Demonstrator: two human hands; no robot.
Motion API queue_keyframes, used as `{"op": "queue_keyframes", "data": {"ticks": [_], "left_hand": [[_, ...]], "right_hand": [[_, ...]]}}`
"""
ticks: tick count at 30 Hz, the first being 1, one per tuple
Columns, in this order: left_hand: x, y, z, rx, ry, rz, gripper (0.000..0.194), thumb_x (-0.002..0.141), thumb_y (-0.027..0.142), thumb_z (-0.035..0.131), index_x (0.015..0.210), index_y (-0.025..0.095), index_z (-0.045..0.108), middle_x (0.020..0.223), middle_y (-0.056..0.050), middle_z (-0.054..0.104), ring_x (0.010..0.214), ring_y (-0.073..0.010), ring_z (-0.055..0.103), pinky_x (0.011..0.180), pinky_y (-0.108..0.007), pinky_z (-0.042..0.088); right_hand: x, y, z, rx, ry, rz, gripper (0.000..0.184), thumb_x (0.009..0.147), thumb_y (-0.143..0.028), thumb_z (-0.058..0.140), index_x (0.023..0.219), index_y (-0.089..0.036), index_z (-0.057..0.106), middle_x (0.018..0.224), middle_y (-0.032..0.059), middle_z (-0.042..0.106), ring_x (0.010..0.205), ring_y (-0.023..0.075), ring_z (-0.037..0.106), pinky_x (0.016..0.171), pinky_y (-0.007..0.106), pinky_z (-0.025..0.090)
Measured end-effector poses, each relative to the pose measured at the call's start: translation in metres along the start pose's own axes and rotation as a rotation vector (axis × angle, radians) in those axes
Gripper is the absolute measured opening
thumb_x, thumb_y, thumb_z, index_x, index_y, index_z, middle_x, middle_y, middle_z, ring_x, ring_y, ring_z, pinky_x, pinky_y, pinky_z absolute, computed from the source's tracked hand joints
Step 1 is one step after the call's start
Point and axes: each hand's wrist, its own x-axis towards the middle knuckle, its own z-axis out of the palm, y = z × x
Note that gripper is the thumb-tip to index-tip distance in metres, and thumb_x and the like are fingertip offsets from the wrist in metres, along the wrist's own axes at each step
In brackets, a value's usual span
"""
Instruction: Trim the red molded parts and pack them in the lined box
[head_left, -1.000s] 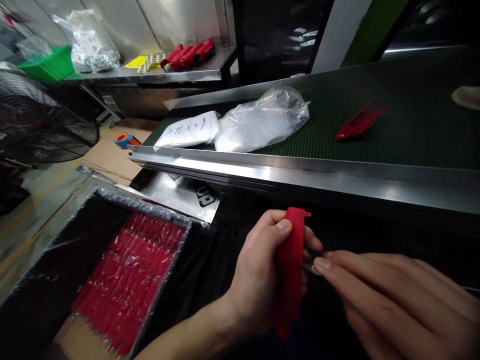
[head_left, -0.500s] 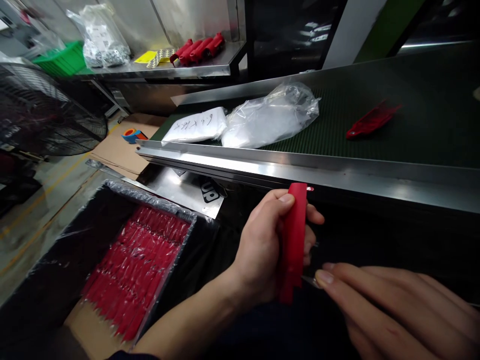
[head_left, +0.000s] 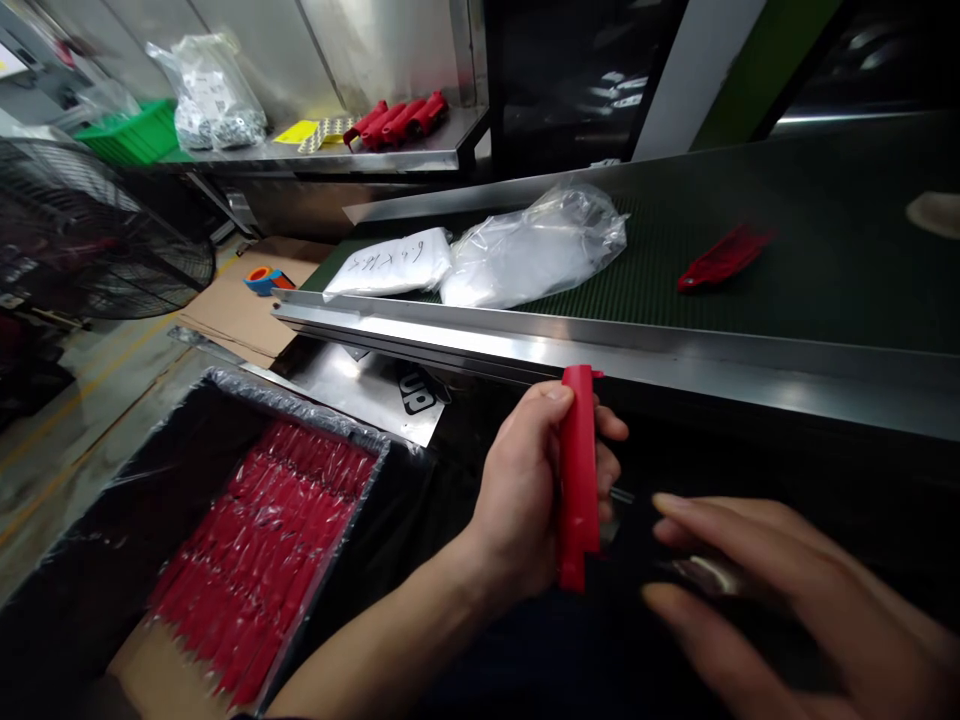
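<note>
My left hand (head_left: 525, 490) is closed around a long red plastic part (head_left: 577, 478), held upright just below the conveyor's steel rail. My right hand (head_left: 757, 590) hovers to the right of it, motion-blurred, fingers stretched toward the part with a small shiny thing (head_left: 705, 572) between thumb and fingers; I cannot make out what it is. A box lined with clear film (head_left: 187, 470) at lower left holds rows of red parts (head_left: 262, 560). Another red part (head_left: 721, 257) lies on the green conveyor belt (head_left: 825, 270).
Two plastic bags, a white one (head_left: 391, 264) and a clear one (head_left: 534, 246), lie on the belt's left end. A steel shelf (head_left: 390, 150) behind carries red parts, a bag and a green basket (head_left: 131, 135). A black fan (head_left: 97, 240) stands at left; cardboard and tape lie on the floor.
My left hand has raised the red part slightly toward the rail. My right hand has drawn back from the part's lower edge and moved to the right, now blurred.
</note>
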Motion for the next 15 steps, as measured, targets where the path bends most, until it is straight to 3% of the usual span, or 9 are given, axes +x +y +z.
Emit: {"op": "queue_keyframes", "data": {"ticks": [5, 6, 9, 11, 13, 15], "left_hand": [[-0.010, -0.013, 0.000, 0.090, 0.009, -0.019, 0.028, 0.091, 0.044, 0.047, 0.088, 0.017, 0.054, 0.064, 0.001, 0.053, 0.050, -0.0071, 0.047, 0.045, -0.015, 0.040], [-0.012, -0.016, -0.002, 0.104, -0.015, -0.027, 0.027, 0.091, 0.043, 0.047, 0.089, 0.017, 0.053, 0.067, 0.001, 0.056, 0.048, -0.0066, 0.047, 0.043, -0.015, 0.039], [-0.017, -0.023, -0.007, 0.125, -0.124, -0.069, 0.031, 0.090, 0.049, 0.049, 0.089, 0.018, 0.049, 0.075, -0.001, 0.060, 0.042, -0.0054, 0.044, 0.037, -0.016, 0.034], [-0.021, -0.024, -0.009, 0.175, -0.164, -0.085, 0.034, 0.083, 0.050, 0.062, 0.089, 0.018, 0.049, 0.078, -0.001, 0.059, 0.045, -0.0044, 0.044, 0.039, -0.015, 0.034], [-0.025, -0.022, -0.011, 0.268, -0.162, -0.096, 0.039, 0.074, 0.043, 0.076, 0.091, 0.019, 0.050, 0.074, 0.002, 0.054, 0.049, -0.0029, 0.042, 0.042, -0.014, 0.034], [-0.027, -0.019, -0.011, 0.324, -0.137, -0.110, 0.040, 0.072, 0.036, 0.079, 0.092, 0.019, 0.050, 0.073, 0.004, 0.051, 0.049, -0.0021, 0.040, 0.043, -0.013, 0.034]], "right_hand": [[0.025, -0.005, 0.012, 0.088, -0.020, 0.263, 0.048, 0.085, -0.049, 0.068, 0.124, -0.026, 0.051, 0.096, 0.0006, 0.067, 0.079, 0.0137, 0.070, 0.060, 0.015, 0.058], [0.032, -0.003, 0.011, 0.107, -0.012, 0.288, 0.046, 0.084, -0.048, 0.069, 0.122, -0.027, 0.053, 0.096, 0.0000, 0.068, 0.080, 0.0140, 0.070, 0.060, 0.015, 0.057], [0.050, 0.007, 0.006, 0.146, 0.003, 0.306, 0.014, 0.091, -0.039, 0.062, 0.094, -0.025, 0.063, 0.081, -0.0023, 0.066, 0.067, 0.0110, 0.066, 0.055, 0.017, 0.054], [0.055, 0.015, 0.004, 0.101, 0.060, 0.314, 0.015, 0.094, -0.033, 0.057, 0.084, -0.024, 0.063, 0.077, -0.0023, 0.065, 0.064, 0.0106, 0.063, 0.057, 0.019, 0.052], [0.052, 0.020, 0.003, 0.039, 0.125, 0.357, 0.011, 0.093, -0.033, 0.058, 0.101, -0.025, 0.063, 0.090, -0.0008, 0.068, 0.076, 0.0132, 0.066, 0.067, 0.023, 0.055], [0.045, 0.022, 0.003, 0.024, 0.107, 0.375, 0.032, 0.092, -0.034, 0.060, 0.123, -0.028, 0.056, 0.108, 0.0006, 0.067, 0.091, 0.0152, 0.067, 0.078, 0.025, 0.056]]}}
